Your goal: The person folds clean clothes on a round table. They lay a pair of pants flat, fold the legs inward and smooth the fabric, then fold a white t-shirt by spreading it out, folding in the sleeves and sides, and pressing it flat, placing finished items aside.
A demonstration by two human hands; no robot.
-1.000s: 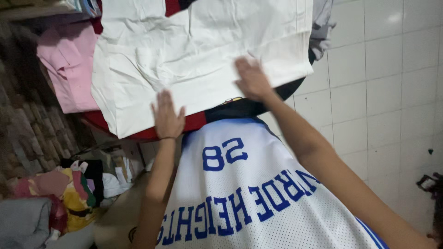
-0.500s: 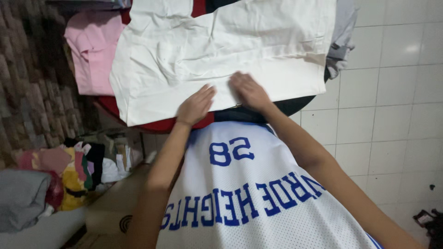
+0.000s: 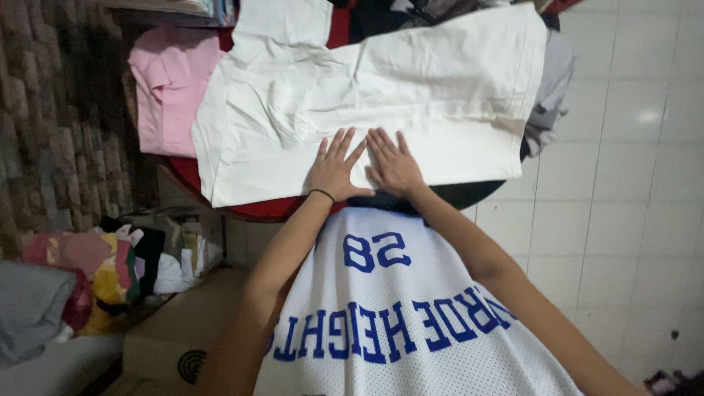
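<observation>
A white garment [image 3: 411, 88], creased and spread flat, lies over a table with a red and black cover [image 3: 264, 209]. My left hand [image 3: 336, 166] and my right hand [image 3: 393, 163] press flat on its near edge, side by side, fingers spread and pointing away from me. A thin dark band circles my left wrist. Neither hand holds anything. My white mesh jersey with blue print fills the lower middle of the view.
A pink shirt [image 3: 170, 92] lies at the table's left side, a grey garment [image 3: 550, 95] hangs off its right. A heap of coloured clothes [image 3: 95, 271] sits on the floor at the left by a stone wall. White floor tiles [image 3: 631, 191] are on the right.
My two hands, apart on the near edge a second ago, have come together at the middle of that edge. The view has shifted a little, showing more of the cloth.
</observation>
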